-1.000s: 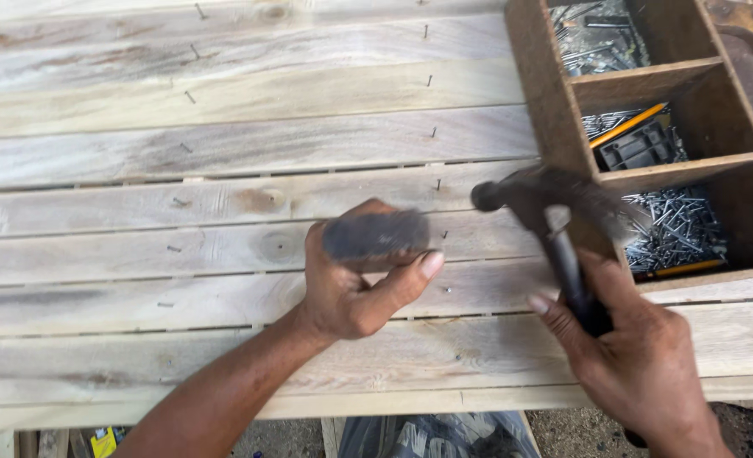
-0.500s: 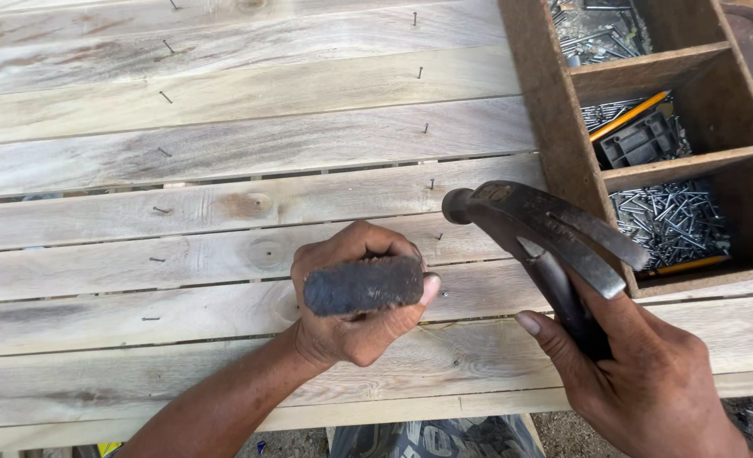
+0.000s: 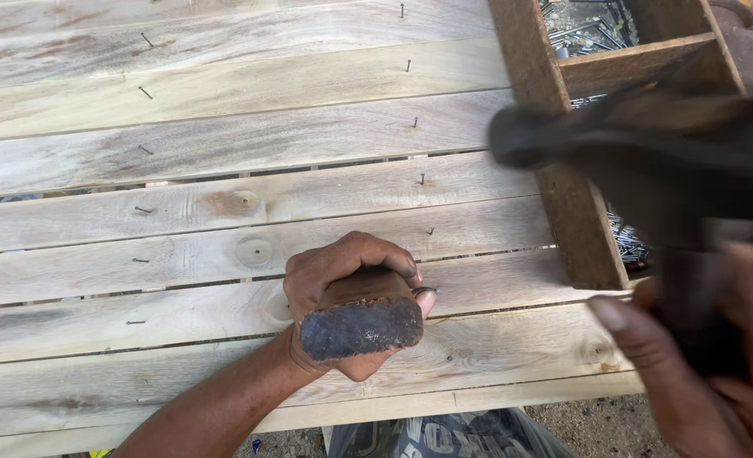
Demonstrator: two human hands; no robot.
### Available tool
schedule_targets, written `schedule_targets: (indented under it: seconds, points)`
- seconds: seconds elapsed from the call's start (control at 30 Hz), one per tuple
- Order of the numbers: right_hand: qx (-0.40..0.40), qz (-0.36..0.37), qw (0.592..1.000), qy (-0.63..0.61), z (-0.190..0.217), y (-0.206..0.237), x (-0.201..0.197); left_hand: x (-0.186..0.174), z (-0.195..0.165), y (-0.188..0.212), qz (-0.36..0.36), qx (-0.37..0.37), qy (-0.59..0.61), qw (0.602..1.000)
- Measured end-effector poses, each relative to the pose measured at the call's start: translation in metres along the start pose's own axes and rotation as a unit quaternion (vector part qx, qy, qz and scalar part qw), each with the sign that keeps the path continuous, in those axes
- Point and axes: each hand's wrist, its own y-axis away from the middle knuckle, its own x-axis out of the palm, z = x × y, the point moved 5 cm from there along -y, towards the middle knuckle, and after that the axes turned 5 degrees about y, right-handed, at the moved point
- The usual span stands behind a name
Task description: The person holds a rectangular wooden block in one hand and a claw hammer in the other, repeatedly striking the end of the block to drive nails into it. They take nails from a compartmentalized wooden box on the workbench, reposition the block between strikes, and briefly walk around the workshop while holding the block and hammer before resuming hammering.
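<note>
Nail (image 3: 425, 291) sits just beside the left hand's fingertips, its head a small ring at the hand's 3 o'clock edge, over the second plank (image 3: 224, 331) from the near side. Its shank is hidden, so whether it stands upright or leans cannot be told. The left hand (image 3: 351, 293) is curled tight around a block (image 3: 361, 326), a brown lump with a dark, rough end face turned toward the camera; the block's long axis runs roughly from 6 to 12 o'clock, away from the person. The left hand is much the nearer to the nail, practically touching it.

From the nail, the hammer (image 3: 648, 161) lies at about 2 o'clock, raised above the boards and badly blurred; its head end points toward 9 o'clock and the handle drops back toward 5 o'clock into the right hand (image 3: 707, 356). That hand is wrapped closed on the handle, though the smear hides how the fingers lie, and the frame cuts the hand off at the right and bottom edges.

Farther out, a row of part-driven nails (image 3: 421, 179) runs up the planks toward 12 o'clock, and another row (image 3: 142, 209) stands at 9 to 10 o'clock. A wooden tray (image 3: 563, 195) with compartments of loose nails lies at 1 o'clock, partly behind the hammer.
</note>
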Motion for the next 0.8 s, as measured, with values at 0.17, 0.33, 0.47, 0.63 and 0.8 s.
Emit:
schedule_targets:
  seconds: [0.17, 0.33, 0.47, 0.63, 0.8]
  points:
    - [-0.035, 0.169, 0.967, 0.19, -0.014, -0.016, 0.048, 0.001, -0.003, -0.002, 0.005, -0.016, 0.024, 1.0]
    - [-0.036, 0.317, 0.937, 0.139, 0.018, -0.04, 0.054, -0.001, -0.004, -0.004, 0.023, -0.016, 0.026, 0.999]
    - [-0.105, 0.082, 0.99, 0.04, 0.068, -0.041, -0.004, -0.001, -0.005, -0.006, 0.022, -0.031, -0.001, 0.999]
    - [-0.034, 0.186, 0.968, 0.162, 0.043, -0.035, 0.032, -0.001, -0.005, -0.004, 0.012, -0.059, -0.012, 0.998]
    - [-0.005, 0.276, 0.961, 0.024, -0.004, -0.01, 0.064, 0.0, -0.004, -0.002, 0.028, -0.039, 0.001, 0.999]
